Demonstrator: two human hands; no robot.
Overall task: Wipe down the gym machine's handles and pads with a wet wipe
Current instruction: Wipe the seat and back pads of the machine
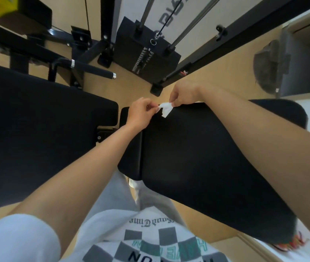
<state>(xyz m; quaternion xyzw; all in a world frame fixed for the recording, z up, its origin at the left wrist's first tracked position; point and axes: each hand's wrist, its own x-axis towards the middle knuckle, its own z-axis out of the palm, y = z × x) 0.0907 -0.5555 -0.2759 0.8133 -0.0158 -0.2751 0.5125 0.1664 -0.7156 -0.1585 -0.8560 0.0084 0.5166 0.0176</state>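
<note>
Head view: wipe [165,109] pinched between both hands, stretched out just above the top edge of the right pad [197,157]. Left hand [141,113] gripped its left corner with fingertips; right hand [183,95] nipped the right corner. Second pad [36,133] lay alongside at left. Handle [91,69] untouched beyond, weight stack [146,52] behind.

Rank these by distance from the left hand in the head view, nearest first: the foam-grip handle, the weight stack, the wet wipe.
1. wet wipe, pinched between left hand and right hand.
2. foam-grip handle, up and left.
3. weight stack, farther up, by the wall.
</note>
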